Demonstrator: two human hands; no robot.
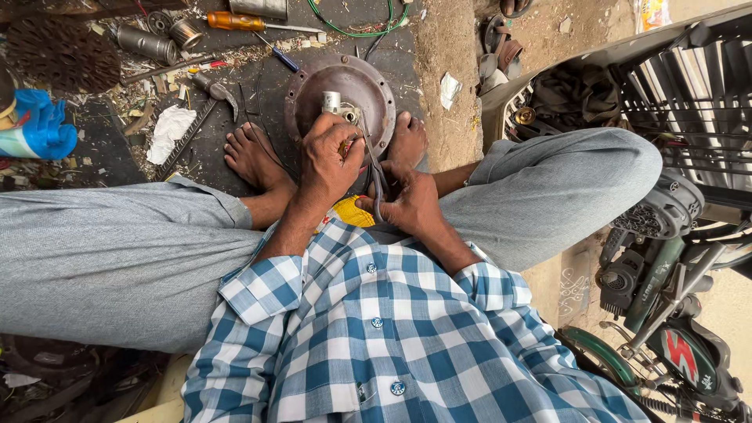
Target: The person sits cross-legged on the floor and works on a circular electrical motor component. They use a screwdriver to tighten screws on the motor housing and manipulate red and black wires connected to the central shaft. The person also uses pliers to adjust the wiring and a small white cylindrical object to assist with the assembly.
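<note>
Head view: left hand [329, 160] pinches the hub wiring atop the round motor housing [309, 90] braced between bare feet on the floor mat, right hand [407, 205] clamped on dark pliers [376, 184], likely mid-wiring, wanting a steady grip.

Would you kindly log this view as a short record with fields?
setting: person seated on the ground, bare feet bracing a round metal housing
left hand: on the housing's hub, fingers closed on a small part
right hand: grip on dark pliers
nearby: orange screwdriver, hammer, green wire, motorbike at right
</note>
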